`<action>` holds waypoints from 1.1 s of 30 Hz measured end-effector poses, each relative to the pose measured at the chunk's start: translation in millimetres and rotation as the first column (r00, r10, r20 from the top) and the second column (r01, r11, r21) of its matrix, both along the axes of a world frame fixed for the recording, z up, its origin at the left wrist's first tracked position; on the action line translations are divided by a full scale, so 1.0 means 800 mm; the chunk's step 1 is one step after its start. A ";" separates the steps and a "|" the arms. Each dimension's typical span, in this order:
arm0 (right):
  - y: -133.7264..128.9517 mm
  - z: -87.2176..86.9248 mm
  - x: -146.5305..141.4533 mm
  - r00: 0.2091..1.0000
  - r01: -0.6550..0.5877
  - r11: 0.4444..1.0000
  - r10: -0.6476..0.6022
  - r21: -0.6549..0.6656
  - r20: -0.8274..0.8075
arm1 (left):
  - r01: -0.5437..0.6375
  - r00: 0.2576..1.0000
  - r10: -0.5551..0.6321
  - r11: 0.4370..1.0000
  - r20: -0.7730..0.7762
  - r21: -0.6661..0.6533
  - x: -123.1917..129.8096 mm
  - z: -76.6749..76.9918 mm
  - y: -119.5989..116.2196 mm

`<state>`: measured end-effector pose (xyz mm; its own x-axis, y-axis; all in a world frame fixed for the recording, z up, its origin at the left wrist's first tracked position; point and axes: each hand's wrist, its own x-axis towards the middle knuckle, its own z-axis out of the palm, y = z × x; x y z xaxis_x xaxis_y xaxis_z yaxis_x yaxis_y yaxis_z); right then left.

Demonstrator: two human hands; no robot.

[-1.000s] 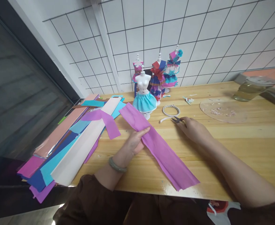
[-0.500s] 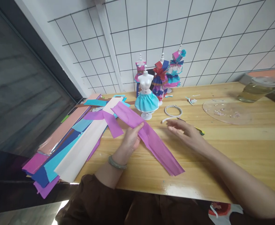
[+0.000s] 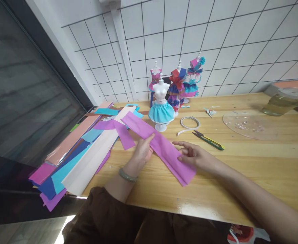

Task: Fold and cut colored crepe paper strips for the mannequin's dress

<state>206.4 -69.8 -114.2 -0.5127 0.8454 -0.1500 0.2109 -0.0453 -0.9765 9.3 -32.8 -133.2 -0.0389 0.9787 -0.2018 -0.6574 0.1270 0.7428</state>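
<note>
Above the near half of the table (image 3: 151, 189), the left hand (image 3: 142, 151) grasps a purple strip (image 3: 161, 145) between thumb and fingers, the strip's lower end toward the near edge. The right hand (image 3: 193, 155), loose with fingers parted, is at that end; whether it touches, I cannot tell. Beyond lie snips (image 3: 208, 140) beside a tape roll (image 3: 190, 118). A turquoise-skirted mannequin (image 3: 161, 112) stands farther back, before three dressed mannequins (image 3: 176, 80) near the far edge.

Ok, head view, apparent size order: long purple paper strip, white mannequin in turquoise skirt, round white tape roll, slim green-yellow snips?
1. Long purple paper strip
2. White mannequin in turquoise skirt
3. Round white tape roll and slim green-yellow snips: too alike to rank
</note>
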 end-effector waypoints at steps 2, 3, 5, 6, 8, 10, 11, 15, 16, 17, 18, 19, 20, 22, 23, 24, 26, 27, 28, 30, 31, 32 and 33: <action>0.006 -0.001 0.008 0.998 0.061 0.998 -0.061 0.016 0.017 | -0.009 1.000 0.009 1.000 0.026 -0.011 -0.002 0.000 0.002; 0.010 0.000 0.014 0.996 0.086 0.996 -0.087 0.031 0.032 | -0.015 0.999 0.016 1.000 0.037 -0.020 -0.003 0.001 0.003; 0.017 0.001 0.025 0.986 0.139 0.987 -0.146 0.086 0.081 | -0.024 0.998 0.026 0.999 0.057 -0.045 -0.006 0.003 0.006; 0.021 0.001 0.031 0.977 0.162 0.978 -0.177 0.128 0.117 | -0.024 0.998 0.027 0.998 0.063 -0.060 -0.009 0.005 0.008; 0.030 -0.001 0.042 0.951 0.199 0.956 -0.242 0.217 0.194 | -0.016 0.997 0.022 0.996 0.072 -0.085 -0.014 0.007 0.011; 0.038 -0.007 0.053 0.918 0.215 0.932 -0.295 0.291 0.266 | -0.018 0.997 0.026 0.995 0.078 -0.098 -0.019 0.007 0.013; 0.043 -0.012 0.058 0.902 0.212 0.922 -0.312 0.323 0.299 | -0.027 0.996 0.035 0.995 0.079 -0.101 -0.022 0.008 0.015; 0.059 -0.030 0.074 0.836 0.158 0.879 -0.362 0.450 0.413 | -0.093 0.993 0.098 0.991 0.058 -0.092 -0.032 0.008 0.021; 0.061 -0.033 0.077 0.815 0.138 0.870 -0.372 0.474 0.444 | -0.118 0.991 0.123 0.989 0.045 -0.091 -0.034 0.008 0.022; 0.064 -0.035 0.080 0.794 0.122 0.862 -0.382 0.491 0.472 | -0.145 0.989 0.148 0.985 0.029 -0.093 -0.036 0.007 0.024; 0.065 -0.036 0.082 0.776 0.107 0.859 -0.387 0.501 0.498 | -0.170 0.985 0.171 0.981 0.012 -0.099 -0.039 0.006 0.026; 0.066 -0.037 0.084 0.760 0.094 0.856 -0.391 0.508 0.519 | -0.187 0.982 0.187 0.977 -0.007 -0.103 -0.042 0.004 0.028; 0.067 -0.036 0.086 0.746 0.081 0.854 -0.394 0.515 0.536 | -0.196 0.981 0.194 0.976 -0.033 -0.096 -0.045 0.003 0.030; 0.068 -0.034 0.089 0.726 0.050 0.848 -0.394 0.528 0.564 | -0.235 0.963 0.227 0.971 -0.142 -0.041 -0.050 0.000 0.032; 0.068 -0.032 0.090 0.716 0.036 0.844 -0.396 0.536 0.575 | -0.275 0.934 0.272 0.961 -0.231 0.021 -0.052 -0.001 0.032; 0.067 -0.030 0.091 0.708 0.024 0.840 -0.397 0.542 0.584 | -0.316 0.880 0.335 0.942 -0.335 0.112 -0.053 -0.001 0.031; 0.067 -0.028 0.091 0.702 0.008 0.836 -0.396 0.549 0.592 | -0.320 0.717 0.463 0.883 -0.521 0.343 -0.052 0.001 0.027; 0.067 -0.027 0.090 0.702 0.003 0.834 -0.395 0.552 0.593 | -0.258 0.643 0.495 0.858 -0.584 0.443 -0.049 0.002 0.023; 0.067 -0.026 0.090 0.700 0.000 0.833 -0.395 0.554 0.595 | -0.155 0.597 0.491 0.847 -0.635 0.509 -0.045 0.002 0.020; 0.067 -0.026 0.090 0.693 -0.010 0.829 -0.397 0.559 0.602 | 0.088 0.557 0.398 0.845 -0.729 0.528 -0.035 0.000 0.014; 0.068 -0.026 0.091 0.689 -0.018 0.826 -0.399 0.564 0.606 | 0.196 0.533 0.339 0.842 -0.776 0.503 -0.030 -0.002 0.012; 0.069 -0.027 0.092 0.685 -0.028 0.819 -0.401 0.573 0.608 | 0.288 0.489 0.295 0.834 -0.821 0.471 -0.026 -0.005 0.010; 0.070 -0.027 0.094 0.681 -0.043 0.808 -0.406 0.587 0.609 | 0.359 0.426 0.274 0.824 -0.862 0.439 -0.023 -0.009 0.010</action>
<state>281.3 -14.2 -136.2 -0.2759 0.9555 0.1040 0.8591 0.2937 -0.4192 -9.3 -25.0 -140.1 0.1671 0.8958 0.4118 0.3824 -0.4439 0.8104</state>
